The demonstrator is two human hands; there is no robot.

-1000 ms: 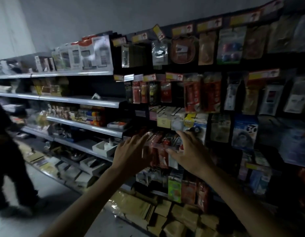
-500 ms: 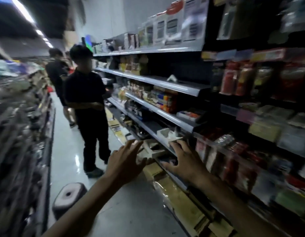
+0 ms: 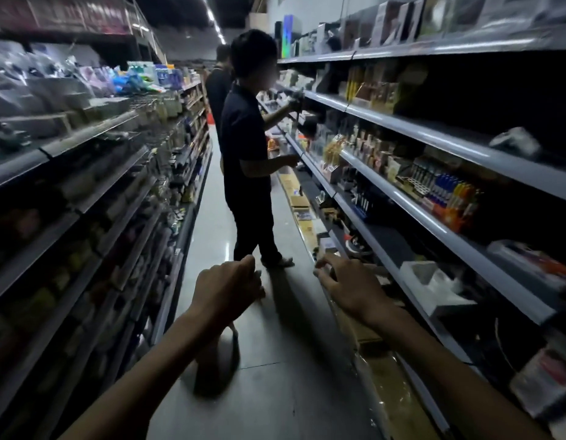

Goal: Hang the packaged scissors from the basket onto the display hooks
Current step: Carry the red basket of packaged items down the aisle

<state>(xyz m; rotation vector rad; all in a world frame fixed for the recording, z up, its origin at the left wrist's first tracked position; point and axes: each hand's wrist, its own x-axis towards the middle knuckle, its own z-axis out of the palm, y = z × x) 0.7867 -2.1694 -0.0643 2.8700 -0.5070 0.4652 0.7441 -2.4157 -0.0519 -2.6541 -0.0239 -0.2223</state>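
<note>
Both hands are reaching forward over the aisle floor with nothing in them. The left hand [image 3: 226,285] is showing its back to the camera, its fingers curled loosely down and inward toward the palm, closing on nothing that can be seen. The right hand [image 3: 348,285] is lying flatter, with its fingers [image 3: 323,268] spread a little and pointing toward the front edge of the right-hand shelving [image 3: 434,230], near it but not clearly touching. Both bare forearms are running back toward the lower corners of the view. Neither the packaged scissors, the basket nor the display hooks are showing anywhere here, so where they are cannot be told. Under the hands the grey tiled floor [image 3: 275,376] is catching a dim sheen, and flat cardboard boxes [image 3: 299,201] are lying along the foot of the right-hand shelves. Those shelves are carrying small boxed goods, a row of blue and orange bottles [image 3: 450,198] and an open white carton [image 3: 434,284] just beyond the right hand. Further up the aisle a person in dark clothes [image 3: 246,154] is standing facing the right-hand shelves with both arms raised to them, and a second person [image 3: 218,84] is standing just behind. The left-hand shelving [image 3: 85,185] is blurring into dark, unreadable stock.
</note>
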